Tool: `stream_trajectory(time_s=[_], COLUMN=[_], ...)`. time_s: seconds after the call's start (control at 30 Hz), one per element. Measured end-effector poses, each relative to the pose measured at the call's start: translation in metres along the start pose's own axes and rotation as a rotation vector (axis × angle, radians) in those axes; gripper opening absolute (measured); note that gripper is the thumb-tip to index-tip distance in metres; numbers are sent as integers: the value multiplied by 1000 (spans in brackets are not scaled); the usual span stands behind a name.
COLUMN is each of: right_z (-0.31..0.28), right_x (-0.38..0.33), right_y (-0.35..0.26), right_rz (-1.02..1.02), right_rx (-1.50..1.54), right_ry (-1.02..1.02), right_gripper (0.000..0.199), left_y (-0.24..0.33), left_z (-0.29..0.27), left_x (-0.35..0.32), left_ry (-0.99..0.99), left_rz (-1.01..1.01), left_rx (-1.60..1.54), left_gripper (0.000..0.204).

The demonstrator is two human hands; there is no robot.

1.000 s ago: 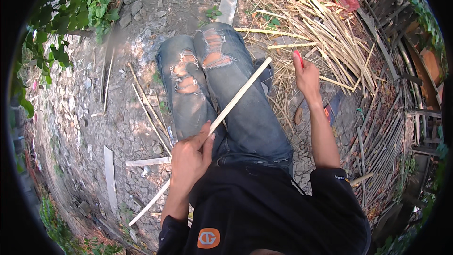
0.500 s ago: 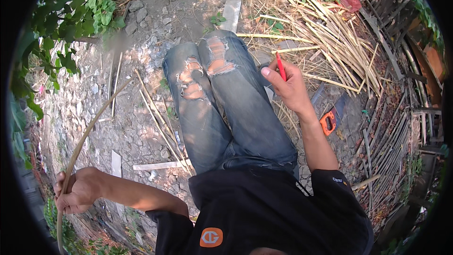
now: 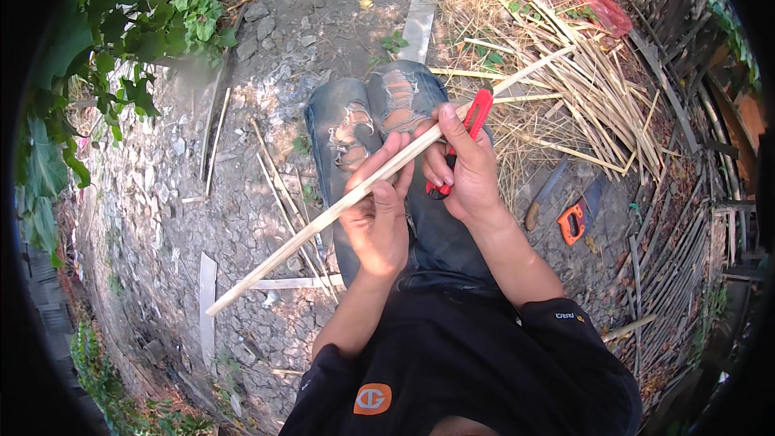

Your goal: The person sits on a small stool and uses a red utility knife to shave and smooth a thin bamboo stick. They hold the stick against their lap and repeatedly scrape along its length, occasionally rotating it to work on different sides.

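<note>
Left hand [image 3: 376,230]: holds a pale wooden strip [image 3: 323,220], slanting over torn jeans [image 3: 440,238]
Right hand [image 3: 470,173]: grips a red cutter [image 3: 480,109] beside the strip
Ground at right: orange-handled saw [image 3: 580,210], near piled sticks [image 3: 601,109]

To my right, a saw [image 3: 572,224] with an orange handle lies on the cracked ground [image 3: 278,331], just beside a blade [image 3: 552,183] with a brown handle. Farther out I see a red bag [image 3: 605,12]. A grey board [image 3: 422,12] lies ahead of me. Leaves [image 3: 105,40] hang at my far left, with stones [image 3: 258,28] near them.
</note>
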State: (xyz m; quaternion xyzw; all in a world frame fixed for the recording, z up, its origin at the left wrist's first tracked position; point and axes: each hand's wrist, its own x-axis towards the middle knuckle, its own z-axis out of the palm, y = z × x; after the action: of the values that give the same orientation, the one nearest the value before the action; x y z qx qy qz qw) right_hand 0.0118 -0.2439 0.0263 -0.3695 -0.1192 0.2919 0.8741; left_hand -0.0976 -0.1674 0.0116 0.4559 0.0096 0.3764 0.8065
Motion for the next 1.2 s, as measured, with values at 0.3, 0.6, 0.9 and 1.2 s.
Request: stream_trajectory(time_s=[0.3, 0.6, 0.9, 1.2], right_z=[-70, -100, -116, -114], right_x=[22, 21, 17, -23], right_y=[-51, -70, -75, -44], right_rz=[-49, -132, -145, -4], right_rx=[-59, -260, -358, -922], right_ry=[-31, 60, 170, 287], right_gripper=[29, 38, 42, 45], left_y=[37, 63, 42, 3], left_z=[-111, -87, -61, -25], left_x=[-22, -27, -33, -43], left_ry=[-225, -485, -482, -372], left_rz=[-705, -1008, -1042, -559], left_rx=[-550, 34, 265, 968], left_gripper=[97, 53, 40, 26])
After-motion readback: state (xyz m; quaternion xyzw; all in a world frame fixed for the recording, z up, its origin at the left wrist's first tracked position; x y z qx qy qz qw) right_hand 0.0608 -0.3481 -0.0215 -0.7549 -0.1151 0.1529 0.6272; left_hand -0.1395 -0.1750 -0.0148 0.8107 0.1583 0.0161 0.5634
